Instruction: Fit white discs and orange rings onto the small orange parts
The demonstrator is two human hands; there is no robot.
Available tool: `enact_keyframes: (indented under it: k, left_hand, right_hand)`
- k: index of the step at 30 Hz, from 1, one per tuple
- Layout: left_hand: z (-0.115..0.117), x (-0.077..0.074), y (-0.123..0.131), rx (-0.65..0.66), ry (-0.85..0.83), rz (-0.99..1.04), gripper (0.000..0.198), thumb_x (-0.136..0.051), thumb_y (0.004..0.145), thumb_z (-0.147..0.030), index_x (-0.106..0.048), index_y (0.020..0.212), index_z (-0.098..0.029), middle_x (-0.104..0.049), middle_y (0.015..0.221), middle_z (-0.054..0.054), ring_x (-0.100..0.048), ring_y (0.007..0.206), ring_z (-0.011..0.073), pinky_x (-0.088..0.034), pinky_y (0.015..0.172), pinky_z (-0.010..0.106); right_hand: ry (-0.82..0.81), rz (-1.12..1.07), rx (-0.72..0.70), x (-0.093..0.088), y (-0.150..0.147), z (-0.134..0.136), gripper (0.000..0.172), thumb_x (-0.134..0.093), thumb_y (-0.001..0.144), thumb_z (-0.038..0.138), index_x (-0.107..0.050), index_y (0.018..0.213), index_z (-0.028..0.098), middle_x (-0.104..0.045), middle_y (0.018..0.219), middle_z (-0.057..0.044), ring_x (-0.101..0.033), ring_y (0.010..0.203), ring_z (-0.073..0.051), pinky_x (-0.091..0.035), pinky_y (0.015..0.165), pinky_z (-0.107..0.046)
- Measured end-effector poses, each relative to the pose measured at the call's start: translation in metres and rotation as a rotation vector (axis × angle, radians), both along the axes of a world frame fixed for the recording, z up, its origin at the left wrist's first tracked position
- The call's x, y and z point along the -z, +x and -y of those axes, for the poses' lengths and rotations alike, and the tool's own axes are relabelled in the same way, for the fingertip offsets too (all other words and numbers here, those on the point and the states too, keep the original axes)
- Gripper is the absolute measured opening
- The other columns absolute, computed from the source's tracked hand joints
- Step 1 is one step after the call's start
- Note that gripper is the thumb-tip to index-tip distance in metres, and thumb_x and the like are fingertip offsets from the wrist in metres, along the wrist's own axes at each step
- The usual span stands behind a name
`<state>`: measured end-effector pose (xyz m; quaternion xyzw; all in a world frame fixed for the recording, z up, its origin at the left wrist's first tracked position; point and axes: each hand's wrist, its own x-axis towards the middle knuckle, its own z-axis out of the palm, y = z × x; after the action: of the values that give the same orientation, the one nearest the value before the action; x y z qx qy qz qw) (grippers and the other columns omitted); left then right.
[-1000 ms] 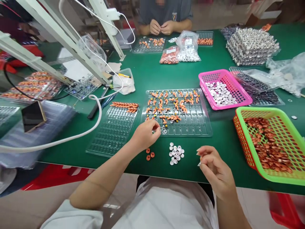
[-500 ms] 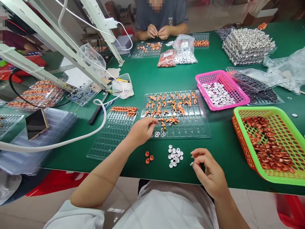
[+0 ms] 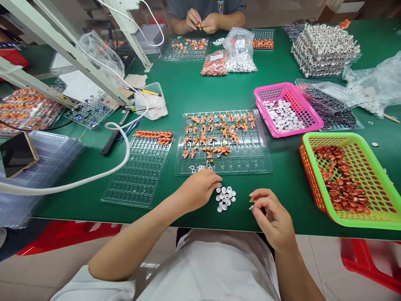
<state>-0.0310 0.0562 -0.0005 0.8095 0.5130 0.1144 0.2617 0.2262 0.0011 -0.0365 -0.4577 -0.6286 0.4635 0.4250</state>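
My left hand (image 3: 200, 190) is closed in a pinch at the edge of a small pile of white discs (image 3: 226, 198). A small pale bit shows at its fingertips, too small to name. My right hand (image 3: 273, 219), to the right of that pile, pinches a small white piece (image 3: 251, 207) between thumb and finger. Beyond my left hand lies a clear compartment tray (image 3: 250, 163) with orange curved pieces (image 3: 224, 133) in its far rows. White rings (image 3: 200, 168) lie in its near left compartments. The loose orange discs are hidden behind my left hand.
A pink basket (image 3: 283, 133) of white discs and a green basket (image 3: 360, 221) of copper-coloured discs stand right. Another clear tray (image 3: 134, 173) and a white cable (image 3: 120, 167) lie left. Across the table, a person's hands (image 3: 203, 21) work near bagged parts (image 3: 241, 54).
My left hand has moved from the tray's near left edge toward me and right, to the white disc pile. My right hand keeps its pinch. The whole view has shifted slightly.
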Motion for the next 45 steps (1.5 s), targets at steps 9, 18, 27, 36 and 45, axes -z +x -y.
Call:
enact_keyframes:
  k: [9,18,27,36,45]
  left_hand:
    - [-0.005,0.000,0.005,0.011,-0.049,-0.067,0.017,-0.052,0.093,-0.011,-0.068,0.090,-0.016,-0.068,0.092,0.008,-0.064,0.085,0.0215,-0.049,0.072,0.032]
    - [0.021,-0.013,0.029,-0.458,-0.403,0.761,0.020,-0.066,0.088,-0.032,-0.069,0.102,-0.018,-0.077,0.086,0.004,-0.072,0.081,0.0176,-0.056,0.073,0.027]
    - [0.037,-0.008,0.059,-0.566,-0.600,1.117,0.023,-0.071,0.085,-0.028,-0.078,0.103,-0.015,-0.078,0.078,0.004,-0.071,0.070,0.0139,-0.058,0.069,0.022]
    - [0.037,-0.007,0.043,-0.391,-0.749,1.091,0.025,-0.075,0.083,-0.026,-0.077,0.107,-0.017,-0.078,0.085,0.003,-0.070,0.075,0.0135,-0.060,0.075,0.024]
    - [0.048,0.002,0.042,-0.422,-0.601,0.968,0.017,-0.079,0.079,-0.024,-0.078,0.094,-0.017,-0.079,0.088,0.005,-0.074,0.082,0.0183,-0.060,0.079,0.027]
  right_hand:
    - [-0.022,0.019,-0.006,0.004,0.000,-0.001,0.013,-0.055,0.094,0.016,-0.057,0.084,0.024,-0.057,0.111,-0.006,-0.060,0.099,-0.020,-0.049,0.082,-0.035]
    - [0.277,0.004,-0.028,-0.013,-0.020,0.008,0.023,-0.053,0.086,0.001,-0.054,0.089,0.024,-0.064,0.120,-0.006,-0.062,0.093,-0.018,-0.053,0.081,-0.036]
    - [0.420,0.123,-0.030,-0.019,-0.037,0.009,0.026,-0.055,0.082,-0.002,-0.053,0.091,0.022,-0.063,0.130,-0.011,-0.064,0.095,-0.020,-0.054,0.082,-0.039]
    - [0.381,0.146,-0.081,-0.021,-0.028,0.009,0.025,-0.056,0.082,-0.001,-0.053,0.091,0.022,-0.065,0.123,-0.010,-0.066,0.097,-0.020,-0.053,0.083,-0.038]
    - [0.022,0.077,0.047,-0.031,-0.024,0.003,0.013,-0.055,0.090,0.012,-0.056,0.083,0.023,-0.060,0.114,-0.006,-0.060,0.106,-0.020,-0.048,0.091,-0.036]
